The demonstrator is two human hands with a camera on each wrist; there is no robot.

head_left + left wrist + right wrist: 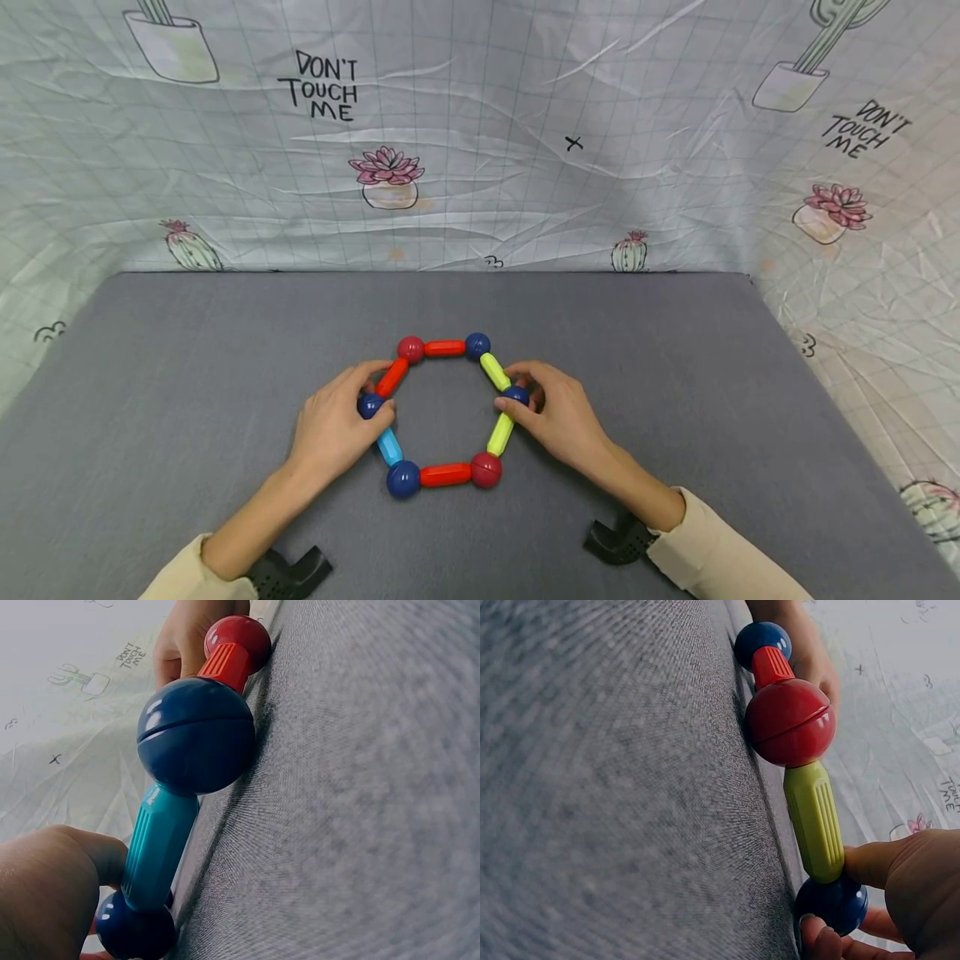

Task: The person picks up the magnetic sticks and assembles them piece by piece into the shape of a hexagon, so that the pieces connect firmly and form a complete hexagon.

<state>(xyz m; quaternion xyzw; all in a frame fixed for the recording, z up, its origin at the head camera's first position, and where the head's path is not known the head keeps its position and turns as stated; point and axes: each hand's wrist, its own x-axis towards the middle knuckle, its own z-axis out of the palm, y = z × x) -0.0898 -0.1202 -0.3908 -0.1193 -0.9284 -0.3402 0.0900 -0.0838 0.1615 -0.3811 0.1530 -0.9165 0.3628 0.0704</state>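
A closed ring of balls joined by short ribbed rods lies on the grey cloth surface. My left hand (pixel 336 423) pinches the dark blue ball (pixel 368 407) at its left corner, thumb on the inner side. On the opposite corner, my right hand (pixel 564 415) grips another dark blue ball (pixel 832 906) between thumb and fingers. A light blue rod (pixel 159 847) runs from the left ball to the near blue ball (pixel 403 479). Yellow-green rods (pixel 500 434) form the right side, ending in a red ball (pixel 486 470). Red rods (pixel 446 475) make up the rest.
The grey surface (pixel 187 358) reaches back to a hanging white cloth (pixel 510 208) printed with cacti and lettering. A dark wrist mount (pixel 296 575) sits below my left sleeve, and a similar mount (pixel 621 540) is at my right wrist.
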